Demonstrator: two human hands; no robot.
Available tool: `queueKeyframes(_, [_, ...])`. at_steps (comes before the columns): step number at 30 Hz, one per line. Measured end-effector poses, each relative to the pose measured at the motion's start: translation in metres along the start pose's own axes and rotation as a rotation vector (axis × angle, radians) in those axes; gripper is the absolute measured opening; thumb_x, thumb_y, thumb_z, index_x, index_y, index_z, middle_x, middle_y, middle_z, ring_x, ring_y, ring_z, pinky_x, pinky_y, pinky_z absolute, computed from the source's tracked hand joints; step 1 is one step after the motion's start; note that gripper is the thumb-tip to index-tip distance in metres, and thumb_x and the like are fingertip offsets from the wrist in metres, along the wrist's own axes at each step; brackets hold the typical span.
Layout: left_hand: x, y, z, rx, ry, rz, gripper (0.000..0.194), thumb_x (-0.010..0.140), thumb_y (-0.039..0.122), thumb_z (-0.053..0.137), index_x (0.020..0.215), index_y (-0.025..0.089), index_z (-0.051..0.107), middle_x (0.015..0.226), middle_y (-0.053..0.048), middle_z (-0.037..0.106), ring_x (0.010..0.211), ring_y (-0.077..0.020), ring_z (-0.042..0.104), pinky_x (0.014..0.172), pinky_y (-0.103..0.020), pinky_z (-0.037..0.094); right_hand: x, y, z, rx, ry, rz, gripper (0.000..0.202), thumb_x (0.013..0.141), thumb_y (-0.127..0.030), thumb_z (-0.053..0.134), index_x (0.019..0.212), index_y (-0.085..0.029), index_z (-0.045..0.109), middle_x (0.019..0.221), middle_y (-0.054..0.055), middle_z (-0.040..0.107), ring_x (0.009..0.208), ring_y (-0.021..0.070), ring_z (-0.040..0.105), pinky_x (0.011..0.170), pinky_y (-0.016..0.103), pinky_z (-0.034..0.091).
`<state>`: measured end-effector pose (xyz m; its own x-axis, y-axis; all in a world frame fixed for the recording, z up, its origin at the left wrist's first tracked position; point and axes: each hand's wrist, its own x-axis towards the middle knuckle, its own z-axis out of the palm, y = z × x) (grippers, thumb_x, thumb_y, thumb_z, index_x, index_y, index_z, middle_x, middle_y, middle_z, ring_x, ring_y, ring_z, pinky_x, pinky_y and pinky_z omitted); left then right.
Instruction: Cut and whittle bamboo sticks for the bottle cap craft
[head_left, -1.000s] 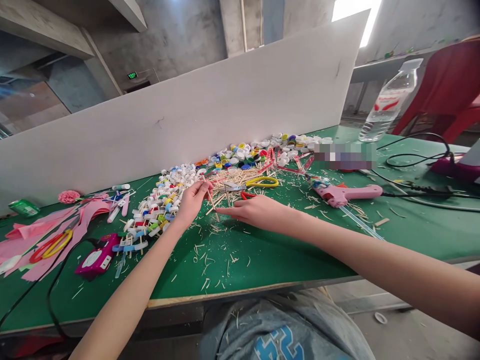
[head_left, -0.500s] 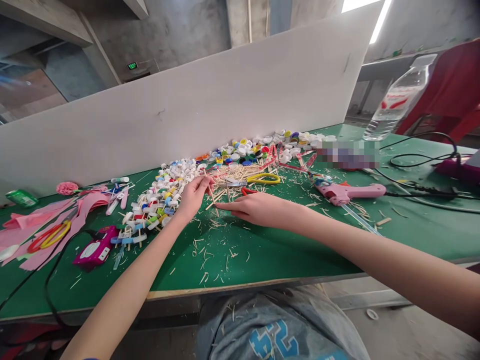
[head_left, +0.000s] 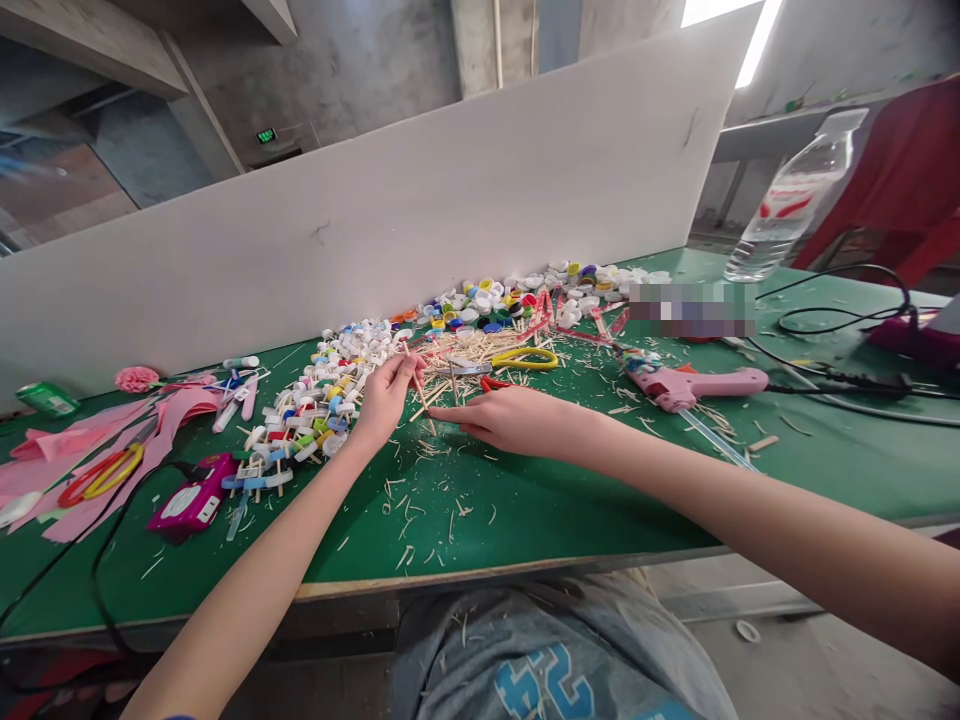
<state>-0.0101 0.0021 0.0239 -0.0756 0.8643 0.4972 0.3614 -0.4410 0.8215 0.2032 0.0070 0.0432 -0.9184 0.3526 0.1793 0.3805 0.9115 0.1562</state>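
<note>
My left hand (head_left: 386,400) pinches a thin wooden stick (head_left: 421,388) that slants down toward the table. Facing it, my right hand (head_left: 510,418) has its fingers folded and the index finger stretched to the stick's lower part. A narrow grey strip stands up by its fingers; what this hand grips is too small to make out. Just beyond lie scissors (head_left: 525,357) with a yellow handle loop, a red loop showing beside my right hand. A heap of loose wooden sticks (head_left: 442,352) spreads behind both hands. Pale wood shavings (head_left: 409,510) litter the green table (head_left: 525,510) below.
Bottle caps (head_left: 352,350) are piled along the white partition (head_left: 360,220). A pink glue gun (head_left: 697,385) with a cord lies at right, a water bottle (head_left: 795,200) behind it. At left are a magenta box (head_left: 193,497), pink paper (head_left: 67,435) and another pair of scissors (head_left: 112,470).
Both hands keep nearly the same pose around the stick. The view has shifted very slightly; nothing else has visibly moved.
</note>
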Motion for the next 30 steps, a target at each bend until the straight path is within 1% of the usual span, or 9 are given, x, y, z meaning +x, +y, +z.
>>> queueKeyframes(2, [-0.001,0.0,-0.001,0.048,0.022,0.006,0.037,0.09,0.052,0.049,0.082,0.018,0.062,0.072,-0.002,0.056,0.068,-0.0125,0.053,0.07,-0.025,0.045,0.001,-0.002,0.001,-0.038,0.014,0.008,0.048,0.097,-0.022,0.04,0.145,-0.028,0.042,0.076,0.005,0.067,0.059,0.0123,0.057,0.047,0.025,0.021])
queueKeyframes(5, [-0.003,0.001,-0.003,0.085,0.036,-0.011,0.037,0.09,0.051,0.048,0.082,0.018,0.061,0.073,-0.002,0.057,0.07,-0.013,0.055,0.07,-0.025,0.047,0.002,-0.006,0.002,-0.069,0.019,0.007,0.049,0.097,-0.02,0.039,0.145,-0.025,0.04,0.08,0.006,0.068,0.057,0.0112,0.056,0.045,0.025,0.019])
queueKeyframes(7, [-0.004,0.002,-0.004,0.081,0.027,-0.017,0.036,0.09,0.051,0.048,0.082,0.018,0.062,0.075,-0.003,0.058,0.071,-0.013,0.056,0.07,-0.025,0.048,0.003,-0.008,0.002,-0.065,0.003,-0.005,0.049,0.097,-0.019,0.039,0.145,-0.025,0.041,0.081,0.006,0.068,0.057,0.0108,0.056,0.045,0.025,0.019])
queueKeyframes(11, [-0.004,0.003,-0.006,0.051,-0.004,0.023,0.035,0.091,0.05,0.048,0.082,0.019,0.062,0.074,-0.003,0.058,0.069,-0.0122,0.055,0.069,-0.025,0.048,0.0,-0.009,0.005,-0.061,-0.047,-0.039,0.053,0.093,-0.016,0.047,0.144,-0.028,0.041,0.086,0.006,0.069,0.057,0.0108,0.057,0.046,0.025,0.02])
queueKeyframes(13, [-0.004,0.001,-0.008,0.048,-0.007,0.031,0.035,0.091,0.05,0.048,0.082,0.019,0.061,0.073,-0.002,0.058,0.067,-0.0117,0.054,0.069,-0.025,0.048,-0.002,-0.008,0.007,-0.057,-0.051,-0.039,0.053,0.093,-0.018,0.048,0.145,-0.029,0.04,0.087,0.005,0.069,0.059,0.0116,0.058,0.046,0.025,0.02])
queueKeyframes(16, [-0.004,0.0,-0.01,0.051,-0.008,0.024,0.035,0.092,0.049,0.047,0.083,0.019,0.061,0.073,-0.002,0.058,0.066,-0.0112,0.054,0.069,-0.026,0.048,-0.005,-0.003,0.008,-0.039,-0.021,-0.042,0.05,0.096,-0.021,0.043,0.144,-0.032,0.04,0.084,0.003,0.069,0.06,0.0114,0.058,0.046,0.025,0.021])
queueKeyframes(21, [-0.003,0.0,-0.008,0.033,-0.012,0.02,0.033,0.093,0.046,0.047,0.084,0.018,0.062,0.074,-0.003,0.058,0.069,-0.0115,0.055,0.07,-0.026,0.048,-0.001,0.0,0.011,-0.127,0.047,-0.021,0.059,0.092,-0.015,0.047,0.147,-0.03,0.034,0.089,0.003,0.068,0.058,0.0108,0.058,0.044,0.027,0.017])
queueKeyframes(25, [-0.002,0.001,-0.006,0.02,-0.012,0.016,0.032,0.093,0.045,0.046,0.084,0.018,0.063,0.074,-0.002,0.057,0.069,-0.0112,0.055,0.07,-0.025,0.047,0.003,0.0,0.015,-0.119,0.068,-0.038,0.05,0.097,-0.02,0.04,0.146,-0.029,0.036,0.086,0.004,0.068,0.062,0.0119,0.061,0.045,0.026,0.02])
queueKeyframes(30, [-0.001,0.001,-0.004,0.012,-0.048,0.04,0.034,0.094,0.046,0.044,0.087,0.018,0.062,0.074,-0.003,0.057,0.068,-0.0115,0.054,0.068,-0.026,0.047,0.001,-0.001,0.012,-0.105,0.029,-0.059,0.052,0.096,-0.018,0.042,0.147,-0.027,0.036,0.083,0.003,0.069,0.064,0.0128,0.062,0.046,0.027,0.024])
